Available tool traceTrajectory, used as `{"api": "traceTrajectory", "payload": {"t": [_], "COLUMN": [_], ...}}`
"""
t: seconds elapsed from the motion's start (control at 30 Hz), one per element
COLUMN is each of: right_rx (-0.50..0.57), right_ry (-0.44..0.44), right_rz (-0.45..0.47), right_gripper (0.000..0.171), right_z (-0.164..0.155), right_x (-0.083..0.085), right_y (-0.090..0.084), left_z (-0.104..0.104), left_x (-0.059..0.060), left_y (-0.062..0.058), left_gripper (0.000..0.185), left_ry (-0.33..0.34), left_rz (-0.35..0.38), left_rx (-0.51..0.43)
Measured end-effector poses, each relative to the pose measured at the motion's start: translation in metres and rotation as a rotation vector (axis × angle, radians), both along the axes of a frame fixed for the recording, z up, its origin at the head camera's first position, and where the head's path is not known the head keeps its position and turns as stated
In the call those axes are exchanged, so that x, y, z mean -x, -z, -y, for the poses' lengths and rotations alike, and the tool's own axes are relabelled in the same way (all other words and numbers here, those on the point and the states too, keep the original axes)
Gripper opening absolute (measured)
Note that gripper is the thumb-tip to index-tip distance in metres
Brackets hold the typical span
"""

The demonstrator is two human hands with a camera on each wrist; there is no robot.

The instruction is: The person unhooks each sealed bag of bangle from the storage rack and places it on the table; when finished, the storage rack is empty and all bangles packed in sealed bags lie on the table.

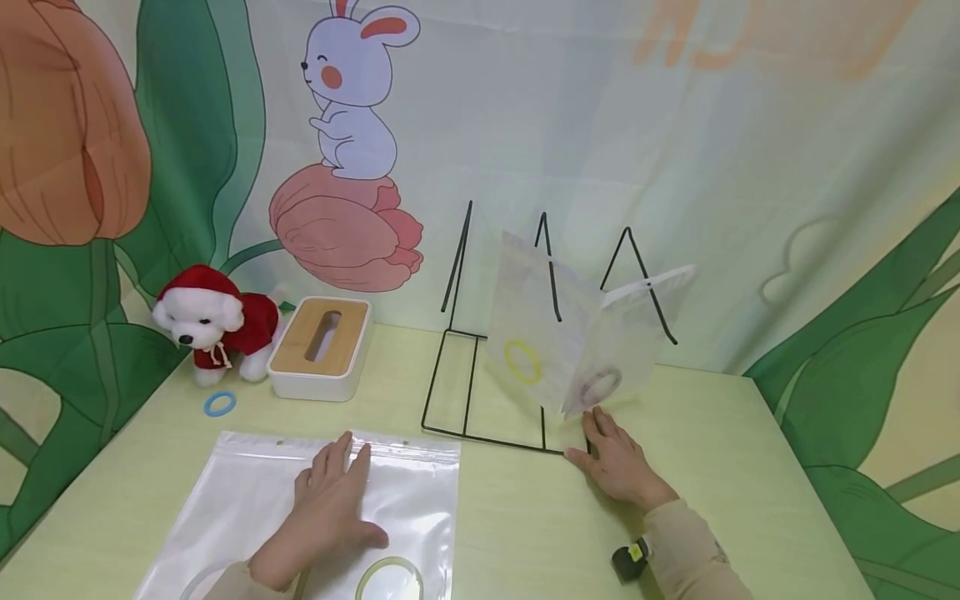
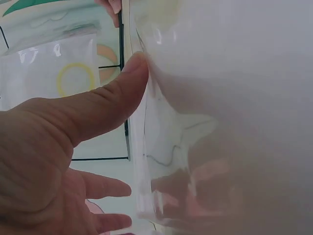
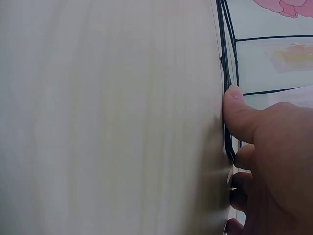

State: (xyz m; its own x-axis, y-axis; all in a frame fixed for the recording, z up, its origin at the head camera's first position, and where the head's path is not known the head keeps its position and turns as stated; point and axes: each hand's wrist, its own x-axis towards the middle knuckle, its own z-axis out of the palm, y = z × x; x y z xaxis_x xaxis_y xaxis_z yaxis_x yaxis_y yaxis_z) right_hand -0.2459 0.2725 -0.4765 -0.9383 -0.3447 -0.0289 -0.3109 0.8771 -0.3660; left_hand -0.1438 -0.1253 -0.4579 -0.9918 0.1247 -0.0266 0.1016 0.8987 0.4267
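While the left hand (image 1: pixel 326 508) lies flat, fingers straight and spread, on a clear plastic bag (image 1: pixel 247 500) at the near left of the pale green table (image 1: pixel 750 467), the right hand (image 1: pixel 617 461) rests at the near right corner of a black wire rack (image 1: pixel 480 392). Its fingers are stretched out on the table, touching the rack's base wire and the bottom edge of two bags (image 1: pixel 577 333) standing in the rack; it grips nothing. One standing bag holds a yellow ring (image 1: pixel 522 362), the other a darker ring (image 1: pixel 600 384). The flat bag holds a pale green ring (image 1: pixel 390 579) by its near edge, just right of the left wrist. At the far left sit a toy dog in red (image 1: pixel 213 321), a tissue box with a wooden lid (image 1: pixel 321 346), and a loose blue ring (image 1: pixel 220 404).
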Motion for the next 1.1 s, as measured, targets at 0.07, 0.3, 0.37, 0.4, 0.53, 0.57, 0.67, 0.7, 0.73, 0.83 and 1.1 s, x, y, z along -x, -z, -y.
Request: {"api": "traceTrajectory", "payload": {"t": [0.07,0.3,0.37,0.4,0.53,0.57,0.67,0.7,0.73,0.83,1.1], "right_rx": [-0.003,-0.003,0.0,-0.001,-0.002,-0.002,-0.001,-0.002,-0.002,-0.002,-0.003], "right_ry": [-0.002,-0.004,-0.003,-0.004,-0.002,-0.001,-0.002,-0.003,-0.003,-0.003,-0.008], "right_rz": [-0.005,-0.016,-0.013,-0.011,-0.007,-0.007,-0.008,-0.008,-0.008,-0.007,-0.018], "right_gripper": [0.074,0.074,0.074,0.074,0.074,0.074,0.074,0.074,0.074,0.074,0.073], "right_z": [0.0,0.0,0.0,0.0,0.0,0.0,0.0,0.0,0.0,0.0,0.0], "right_x": [0.0,0.001,0.001,0.001,0.001,0.001,0.0,0.0,0.0,0.0,0.0], "right_y": [0.001,0.003,0.002,0.002,0.003,0.003,0.003,0.003,0.003,0.002,0.001], "left_z": [0.001,0.004,0.006,0.007,0.011,0.012,0.015,0.016,0.017,0.019,0.025], "left_x": [-0.001,-0.002,-0.003,-0.003,-0.005,-0.005,-0.005,-0.005,-0.005,-0.004,-0.004], "left_y": [0.001,0.002,0.002,0.002,0.002,0.002,0.003,0.004,0.004,0.006,0.006], "left_gripper": [0.119,0.111,0.11,0.109,0.108,0.108,0.108,0.107,0.107,0.108,0.109], "left_ry": [-0.004,0.036,0.052,0.06,0.09,0.095,0.103,0.104,0.105,0.112,0.133], "left_rz": [0.036,0.107,0.1,0.097,0.084,0.081,0.077,0.077,0.078,0.078,0.081], "left_rx": [0.0,-0.028,-0.03,-0.032,-0.042,-0.043,-0.046,-0.044,-0.044,-0.044,-0.07]}}
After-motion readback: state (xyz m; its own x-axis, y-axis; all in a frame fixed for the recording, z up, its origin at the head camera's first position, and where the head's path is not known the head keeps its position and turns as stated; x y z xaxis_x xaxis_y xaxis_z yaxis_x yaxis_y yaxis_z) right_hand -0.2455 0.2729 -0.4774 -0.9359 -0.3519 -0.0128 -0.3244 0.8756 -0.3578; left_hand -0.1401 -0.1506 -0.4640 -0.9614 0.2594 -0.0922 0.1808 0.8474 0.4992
